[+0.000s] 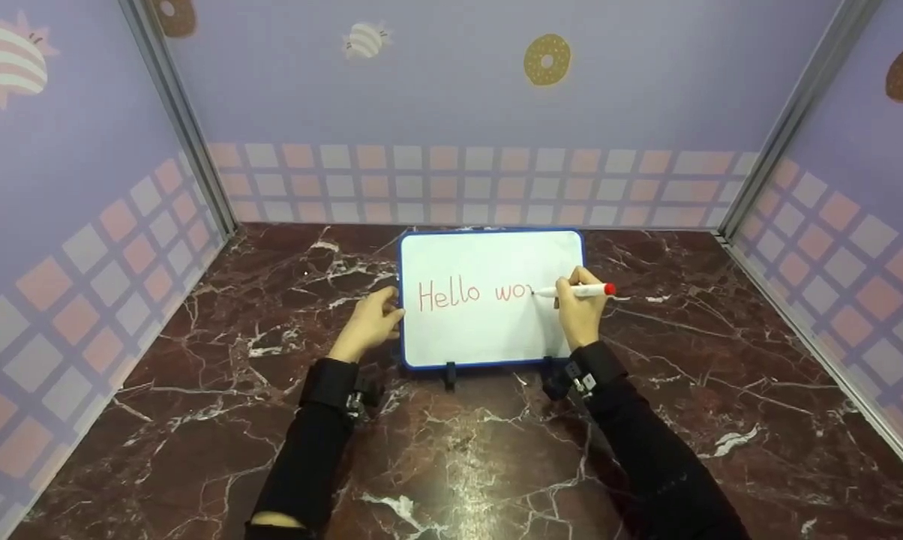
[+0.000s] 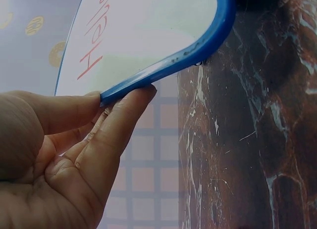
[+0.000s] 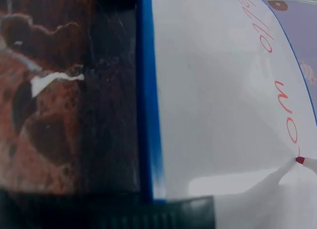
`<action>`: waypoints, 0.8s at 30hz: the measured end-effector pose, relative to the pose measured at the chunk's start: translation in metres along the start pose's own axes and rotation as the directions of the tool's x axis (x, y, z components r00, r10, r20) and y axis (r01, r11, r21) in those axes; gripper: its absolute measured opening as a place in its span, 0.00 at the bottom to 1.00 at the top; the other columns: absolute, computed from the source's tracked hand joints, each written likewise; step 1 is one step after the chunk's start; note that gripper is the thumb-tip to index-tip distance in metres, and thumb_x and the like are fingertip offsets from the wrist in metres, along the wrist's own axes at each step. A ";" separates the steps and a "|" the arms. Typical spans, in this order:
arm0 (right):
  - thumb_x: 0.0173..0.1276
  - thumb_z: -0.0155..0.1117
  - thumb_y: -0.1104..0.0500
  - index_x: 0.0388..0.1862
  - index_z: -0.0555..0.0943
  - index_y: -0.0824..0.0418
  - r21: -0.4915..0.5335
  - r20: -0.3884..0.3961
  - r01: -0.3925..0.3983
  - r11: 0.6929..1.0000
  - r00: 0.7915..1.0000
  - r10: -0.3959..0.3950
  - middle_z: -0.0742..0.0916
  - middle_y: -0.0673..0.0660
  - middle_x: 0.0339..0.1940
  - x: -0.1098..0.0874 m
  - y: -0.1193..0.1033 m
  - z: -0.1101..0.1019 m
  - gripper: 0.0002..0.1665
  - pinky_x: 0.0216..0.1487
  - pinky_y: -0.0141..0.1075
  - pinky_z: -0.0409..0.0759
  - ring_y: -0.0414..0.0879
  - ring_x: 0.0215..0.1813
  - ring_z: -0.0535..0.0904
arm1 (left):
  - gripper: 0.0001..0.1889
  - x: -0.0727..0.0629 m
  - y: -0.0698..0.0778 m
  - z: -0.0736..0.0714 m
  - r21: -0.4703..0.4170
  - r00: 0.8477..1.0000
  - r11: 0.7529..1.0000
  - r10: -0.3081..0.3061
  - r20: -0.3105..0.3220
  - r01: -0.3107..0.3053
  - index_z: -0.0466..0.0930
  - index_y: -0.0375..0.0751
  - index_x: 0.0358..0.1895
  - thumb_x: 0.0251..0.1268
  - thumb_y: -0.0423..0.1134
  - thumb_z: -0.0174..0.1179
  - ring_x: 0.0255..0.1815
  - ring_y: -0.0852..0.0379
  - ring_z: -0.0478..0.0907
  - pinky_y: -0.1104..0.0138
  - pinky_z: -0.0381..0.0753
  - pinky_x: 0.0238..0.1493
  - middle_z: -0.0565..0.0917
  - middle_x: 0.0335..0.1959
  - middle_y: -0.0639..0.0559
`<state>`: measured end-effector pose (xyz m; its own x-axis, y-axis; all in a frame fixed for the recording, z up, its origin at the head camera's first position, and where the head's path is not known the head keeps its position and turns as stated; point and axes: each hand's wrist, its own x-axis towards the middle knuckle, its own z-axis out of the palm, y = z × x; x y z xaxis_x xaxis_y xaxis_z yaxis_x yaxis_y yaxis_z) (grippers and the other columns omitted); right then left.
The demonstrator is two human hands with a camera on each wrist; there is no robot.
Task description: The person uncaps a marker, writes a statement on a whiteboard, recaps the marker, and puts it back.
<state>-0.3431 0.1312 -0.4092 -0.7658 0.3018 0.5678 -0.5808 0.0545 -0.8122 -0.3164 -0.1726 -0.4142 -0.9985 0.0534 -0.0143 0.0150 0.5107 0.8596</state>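
Observation:
A small whiteboard (image 1: 481,337) with a blue frame leans upright, and red handwriting (image 1: 449,292) reads "Hello wo" plus the start of another letter. My left hand (image 1: 369,324) pinches the board's left edge; in the left wrist view the thumb (image 2: 74,110) lies at the front of the blue frame (image 2: 148,75) and a finger (image 2: 131,110) along its outer side. In my right hand (image 1: 580,319) is a white marker (image 1: 590,289) with a red end, held like a pen. Its red tip (image 3: 300,160) meets the board at the last stroke in the right wrist view.
Black stand feet (image 1: 450,376) support the board's lower edge. Beneath lies a dark red marbled tabletop (image 1: 451,465). Lilac walls (image 1: 451,97) with a checkered band enclose the back and both sides, joined by metal corner posts (image 1: 185,120).

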 end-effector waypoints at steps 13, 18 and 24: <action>0.58 0.51 0.79 0.18 0.58 0.82 0.005 -0.014 -0.012 1.000 1.000 0.012 0.74 0.51 0.07 0.002 0.000 -0.002 0.14 0.14 0.23 0.65 0.37 0.11 0.71 | 0.21 0.002 0.000 0.001 -0.006 1.000 1.000 0.007 0.008 -0.007 0.63 0.26 0.68 0.76 0.28 0.48 0.56 0.33 0.79 0.51 0.86 0.54 0.75 0.59 0.25; 0.60 0.52 0.78 0.18 0.60 0.80 0.031 -0.042 0.003 1.000 0.999 -0.001 0.74 0.51 0.09 0.005 0.000 -0.002 0.15 0.15 0.23 0.66 0.40 0.13 0.72 | 0.22 0.003 0.000 0.000 -0.006 1.000 1.000 0.008 0.006 -0.008 0.62 0.26 0.69 0.75 0.28 0.48 0.56 0.33 0.79 0.52 0.87 0.53 0.74 0.59 0.24; 0.60 0.52 0.78 0.16 0.60 0.75 0.037 -0.065 0.005 0.999 0.998 -0.002 0.74 0.48 0.08 0.007 0.000 -0.004 0.16 0.14 0.23 0.66 0.40 0.12 0.71 | 0.23 0.001 -0.002 0.001 -0.011 1.000 1.000 0.011 0.001 -0.011 0.61 0.25 0.69 0.75 0.27 0.48 0.56 0.32 0.78 0.51 0.86 0.54 0.74 0.59 0.23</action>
<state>-0.3472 0.1366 -0.4057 -0.7451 0.3625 0.5599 -0.5942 0.0206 -0.8041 -0.3173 -0.1730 -0.4159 -0.9982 0.0601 -0.0052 0.0256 0.5004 0.8654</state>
